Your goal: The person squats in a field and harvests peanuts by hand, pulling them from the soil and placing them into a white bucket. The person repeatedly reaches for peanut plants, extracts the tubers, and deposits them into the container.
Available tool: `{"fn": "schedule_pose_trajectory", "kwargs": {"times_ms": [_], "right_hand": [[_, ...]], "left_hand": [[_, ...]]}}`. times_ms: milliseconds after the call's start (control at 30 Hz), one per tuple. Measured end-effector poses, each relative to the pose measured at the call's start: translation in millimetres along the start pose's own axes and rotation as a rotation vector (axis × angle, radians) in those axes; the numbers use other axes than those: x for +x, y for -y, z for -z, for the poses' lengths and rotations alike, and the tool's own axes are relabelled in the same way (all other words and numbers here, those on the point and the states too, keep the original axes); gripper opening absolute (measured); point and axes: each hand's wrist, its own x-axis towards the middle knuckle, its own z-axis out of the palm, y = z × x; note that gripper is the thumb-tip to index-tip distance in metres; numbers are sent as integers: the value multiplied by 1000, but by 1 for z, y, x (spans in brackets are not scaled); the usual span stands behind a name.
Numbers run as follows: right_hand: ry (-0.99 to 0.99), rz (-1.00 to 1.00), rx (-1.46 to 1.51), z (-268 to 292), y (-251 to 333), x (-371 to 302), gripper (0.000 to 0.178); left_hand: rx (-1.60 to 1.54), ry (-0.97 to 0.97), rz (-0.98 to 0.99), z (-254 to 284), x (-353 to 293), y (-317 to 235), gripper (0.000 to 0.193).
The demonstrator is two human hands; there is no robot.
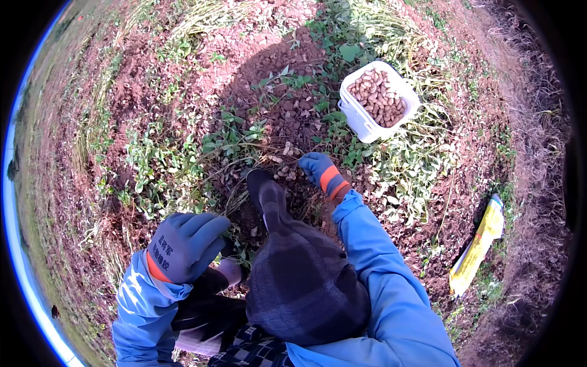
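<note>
My left hand (191, 244), in a grey-blue glove with an orange cuff, is held over my left leg. Its fingers are extended and slightly curved, with nothing seen in them. In a matching glove, my right hand (318, 171) reaches low over the soil just right of my dark shoe (259, 178). Its fingers are curled together, and whatever they hold is too small to make out. Beside its fingertips lie several unshelled peanuts (288, 149) among roots and stems. A white plastic bucket (362, 127) stands farther ahead to the right, with many peanuts (380, 98) inside.
Green leafy plants (162, 162) and pulled stems cover the reddish soil (208, 52) around me. To the right lies a yellow plastic bag (480, 244). Dry grass (526, 122) runs along the right side. My shadow falls over the ground ahead.
</note>
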Motion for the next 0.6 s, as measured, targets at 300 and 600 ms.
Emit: {"fn": "schedule_pose_trajectory", "kwargs": {"times_ms": [300, 600], "right_hand": [[-22, -131, 243, -27, 2, -14, 7], [-238, 193, -699, -28, -40, 17, 23]], "left_hand": [[-34, -53, -15, -6, -9, 7, 30], [267, -197, 94, -64, 22, 107, 56]]}}
